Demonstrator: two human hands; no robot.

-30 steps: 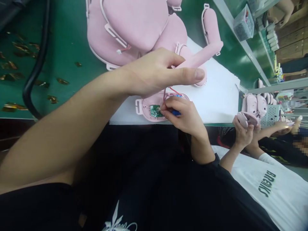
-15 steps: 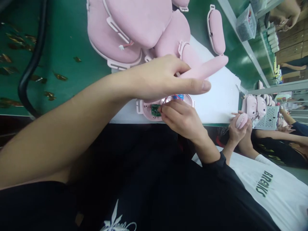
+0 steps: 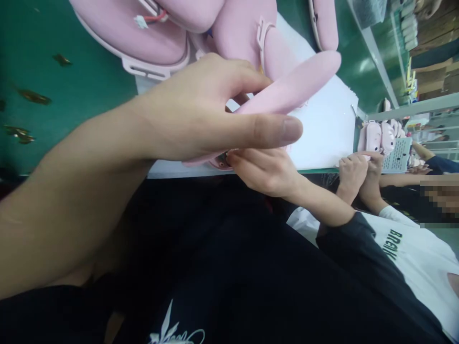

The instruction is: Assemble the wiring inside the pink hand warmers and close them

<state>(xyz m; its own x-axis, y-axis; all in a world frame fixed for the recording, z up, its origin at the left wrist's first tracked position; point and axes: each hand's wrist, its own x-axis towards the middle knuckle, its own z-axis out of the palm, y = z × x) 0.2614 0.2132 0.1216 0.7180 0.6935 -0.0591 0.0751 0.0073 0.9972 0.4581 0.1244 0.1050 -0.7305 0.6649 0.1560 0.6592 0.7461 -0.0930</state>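
My left hand (image 3: 204,107) reaches in from the left, its thumb and fingers closed around a smooth pink padded shell (image 3: 297,79) tilted up to the right. Below it is my right hand (image 3: 267,172), fingertips pinched together at the end of another pink shell part (image 3: 215,164), which lies low at the edge of the white sheet. A small screw hole shows there. My left hand and the held shell hide most of this lower part, and what my right fingertips grip cannot be seen.
Several pink padded shells (image 3: 143,33) are piled behind, one with a white connector (image 3: 140,21) on red wires. A white sheet (image 3: 322,129) covers part of the green table. Golden film scraps (image 3: 34,96) lie left. A co-worker's hands (image 3: 353,172) work at right.
The left hand and its shell have come closer and lower, now covering the circuit board and blue part visible before. The right hand has moved slightly left. The whole view has shifted.
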